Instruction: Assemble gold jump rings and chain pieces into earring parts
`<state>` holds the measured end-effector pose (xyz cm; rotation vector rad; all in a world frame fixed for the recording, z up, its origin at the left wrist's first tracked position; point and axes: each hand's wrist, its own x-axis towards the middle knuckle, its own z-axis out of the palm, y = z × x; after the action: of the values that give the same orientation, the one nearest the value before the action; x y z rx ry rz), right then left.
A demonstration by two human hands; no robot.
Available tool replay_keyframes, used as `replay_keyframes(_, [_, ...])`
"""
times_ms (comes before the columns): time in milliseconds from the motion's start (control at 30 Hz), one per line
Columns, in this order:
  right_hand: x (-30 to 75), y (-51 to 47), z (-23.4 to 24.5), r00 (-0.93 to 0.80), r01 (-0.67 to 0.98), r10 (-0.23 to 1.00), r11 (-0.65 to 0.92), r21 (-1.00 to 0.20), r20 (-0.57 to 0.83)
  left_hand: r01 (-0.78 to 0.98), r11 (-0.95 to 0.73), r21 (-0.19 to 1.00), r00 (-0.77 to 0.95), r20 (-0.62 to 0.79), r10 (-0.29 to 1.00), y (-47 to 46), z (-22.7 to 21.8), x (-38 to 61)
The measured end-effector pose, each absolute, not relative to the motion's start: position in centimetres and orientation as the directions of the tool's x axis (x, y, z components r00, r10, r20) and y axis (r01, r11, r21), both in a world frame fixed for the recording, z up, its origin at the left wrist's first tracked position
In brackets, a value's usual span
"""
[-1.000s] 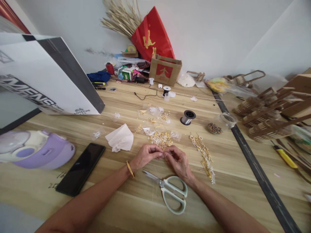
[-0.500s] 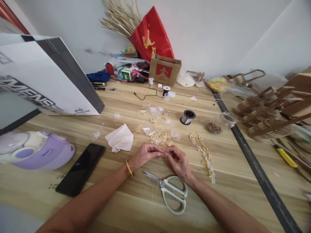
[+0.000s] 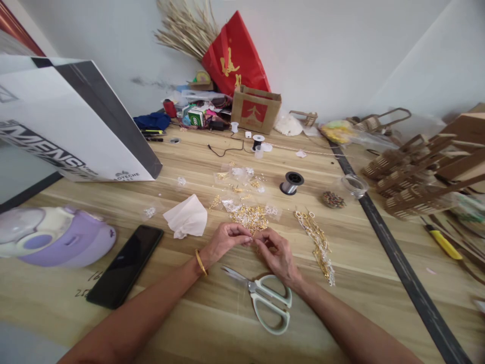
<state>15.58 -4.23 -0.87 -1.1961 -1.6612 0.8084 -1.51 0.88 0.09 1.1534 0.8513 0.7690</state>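
Gold piece (image 3: pixel 255 243): 1, pinched in both grips | left hand (image 3: pixel 223 242) | right hand (image 3: pixel 278 254) | scissors (image 3: pixel 253 287): 1 | phone (image 3: pixel 127 265): 1

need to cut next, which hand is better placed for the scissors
Probably the right hand: the scissors lie by its wrist, handles toward it; the left hand is nearer the blade tips.

on the pale wood-grain counter (image 3: pixel 189 323), mint-handled scissors (image 3: pixel 267 303) lie near the front edge, blades together. to the left, a black smartphone (image 3: pixel 126 265) lies face up beside a lilac and white plastic appliance (image 3: pixel 56 235), with a crumpled white tissue (image 3: pixel 186 217) just beyond. a large white and black paper bag (image 3: pixel 68 126) fills the far left. further back are a spool of silver wire (image 3: pixel 291 183), a clear glass jar (image 3: pixel 354 185), a brown cardboard box (image 3: pixel 256 108) and a red paper bag (image 3: pixel 235 58). slatted wooden baskets (image 3: pixel 413 177) crowd the right.
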Motion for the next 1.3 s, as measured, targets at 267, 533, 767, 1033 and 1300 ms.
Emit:
replay_keyframes(267, [15.5,-4.3,-0.6,-0.118,0.365,0.942,0.335,-0.868,0.314,-0.055,0.219,0.974,0.468,-0.169,0.868,0.8,0.3,-1.5])
replay_keyframes(533, [15.6,-4.5,-0.9,-0.151,0.415,0.911,0.411,-0.812,0.384,-0.060,0.209,0.976,0.457,-0.159,0.875,0.7,0.6,-1.4])
replay_keyframes(767, [15.8,-4.4,-1.3,-0.158,0.420,0.895,0.443,-0.792,0.417,-0.066,0.251,0.966,0.427,-0.200,0.882,0.3,0.7,-1.1])
replay_keyframes(1033, [15.8,-4.4,-1.0,-0.158,0.417,0.870,0.487,-0.767,0.467,-0.149,0.286,0.947,0.390,-0.209,0.897,-0.1,0.2,-0.6])
replay_keyframes(1300, [16.0,-4.3,-0.7,-0.177,0.419,0.861,0.505,-0.755,0.477,-0.307,0.447,0.840,0.435,-0.294,0.851,-0.7,0.2,0.0])
